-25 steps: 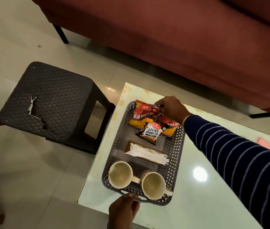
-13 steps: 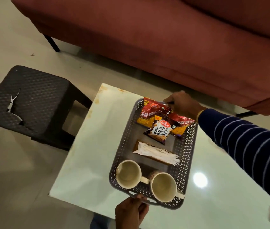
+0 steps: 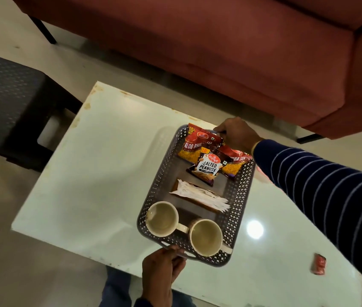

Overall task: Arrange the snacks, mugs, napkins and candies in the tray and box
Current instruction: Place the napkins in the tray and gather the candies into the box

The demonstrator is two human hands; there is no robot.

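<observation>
A grey perforated tray [image 3: 160, 180] rests on the white table [image 3: 100, 173]. Inside it, at the far end, lie two red-and-yellow snack packs [image 3: 194, 144] with a salted peanuts pack [image 3: 207, 167] on top. White napkins [image 3: 200, 193] on a brown holder sit in the middle. Two cream mugs [image 3: 162, 218] [image 3: 205, 237] stand at the near end. My left hand [image 3: 162, 267] grips the tray's near handle. My right hand [image 3: 236, 134] grips its far rim. A red candy [image 3: 319, 265] lies on the table at the right.
A red sofa [image 3: 219, 52] runs along the far side, close to the table. A dark woven stool [image 3: 9, 103] stands on the floor at the left. My leg shows below the table's near edge.
The tray, held at both ends, has shifted right across the table, away from its left edge. The view has swung right too, and the red candy has come into sight.
</observation>
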